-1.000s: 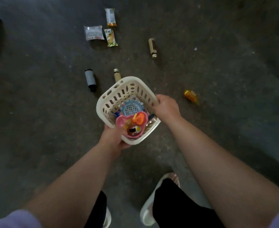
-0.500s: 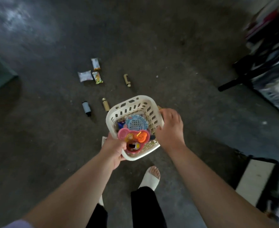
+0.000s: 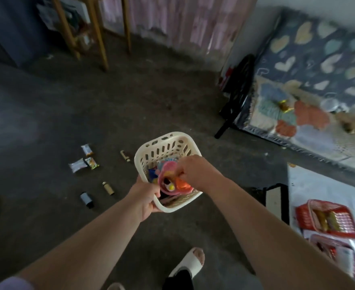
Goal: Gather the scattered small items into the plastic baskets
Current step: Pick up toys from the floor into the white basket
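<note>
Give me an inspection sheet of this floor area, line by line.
Surface: dark grey concrete floor.
Job's things: cream slotted plastic basket held up, toys inside. Three snack packets and three small bottles lie on the floor to its left. Red plastic basket sits on a white sheet at right.
Clutter: black-framed panel beside the sheet, blurred.
Hands: left hand grips the cream basket's near corner. Right hand pinches a pink round plastic toy in it.
Cables: nothing seen.
Surroundings: wooden shelf legs, pink curtain, heart-patterned blanket.
</note>
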Demonstrator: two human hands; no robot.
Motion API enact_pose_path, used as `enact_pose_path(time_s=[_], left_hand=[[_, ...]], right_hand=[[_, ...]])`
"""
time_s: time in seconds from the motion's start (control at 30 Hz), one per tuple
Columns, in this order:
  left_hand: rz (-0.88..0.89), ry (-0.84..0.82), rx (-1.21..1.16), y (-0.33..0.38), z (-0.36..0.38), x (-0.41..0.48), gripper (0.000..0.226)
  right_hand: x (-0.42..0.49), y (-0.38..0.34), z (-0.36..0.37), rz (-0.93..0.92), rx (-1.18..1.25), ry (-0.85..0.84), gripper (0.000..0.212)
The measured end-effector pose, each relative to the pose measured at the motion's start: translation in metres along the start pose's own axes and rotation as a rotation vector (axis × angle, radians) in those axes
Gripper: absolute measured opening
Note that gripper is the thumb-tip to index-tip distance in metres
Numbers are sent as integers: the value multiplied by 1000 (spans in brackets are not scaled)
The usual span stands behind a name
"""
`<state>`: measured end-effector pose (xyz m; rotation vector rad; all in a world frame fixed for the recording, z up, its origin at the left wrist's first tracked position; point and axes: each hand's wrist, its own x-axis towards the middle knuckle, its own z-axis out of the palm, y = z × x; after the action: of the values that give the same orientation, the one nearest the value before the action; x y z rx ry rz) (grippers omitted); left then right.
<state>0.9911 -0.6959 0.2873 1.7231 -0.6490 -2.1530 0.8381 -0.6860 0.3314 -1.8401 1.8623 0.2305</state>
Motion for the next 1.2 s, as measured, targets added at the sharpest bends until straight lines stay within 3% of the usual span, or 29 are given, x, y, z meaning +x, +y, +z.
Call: enact_pose_path(time_s=[0.13, 0.2, 0.27, 0.37, 0.43, 0.53, 0.67, 0.77, 0.93, 1.13, 1.2], left_hand=[[22, -42, -39, 14, 41, -18, 86], [36, -50, -31, 22, 60, -24, 87], [38, -66, 3, 29, 86, -32, 83], [37, -100, 24, 39, 127, -37, 82], [37, -105, 31, 43, 142, -39, 85], [56, -113, 32, 49, 186, -42, 87], [60, -96, 77, 62, 237, -46, 78], [33, -74, 122, 69, 270, -42, 72], [-13, -96, 91, 73, 306, -34, 69], [-20, -166, 161, 100, 342, -6, 47], [-12, -181, 216, 113, 355, 4, 40]], right_hand=[[-35, 31, -35, 286, 444, 294, 9], [-42, 37, -40, 358, 576, 355, 7], [-48, 46, -43, 414, 680, 257, 5], [-56, 77, -57, 457, 778, 80, 21], [-62, 96, -69, 439, 738, 144, 16], [-82, 147, -92, 420, 527, 306, 30], [-97, 189, -101, 183, 248, 50, 51], [-95, 225, -98, 122, 149, 44, 33], [-100, 267, -104, 188, 351, 80, 14], [-77, 305, -102, 162, 150, 153, 43], [-69, 318, -104, 161, 218, 164, 42]])
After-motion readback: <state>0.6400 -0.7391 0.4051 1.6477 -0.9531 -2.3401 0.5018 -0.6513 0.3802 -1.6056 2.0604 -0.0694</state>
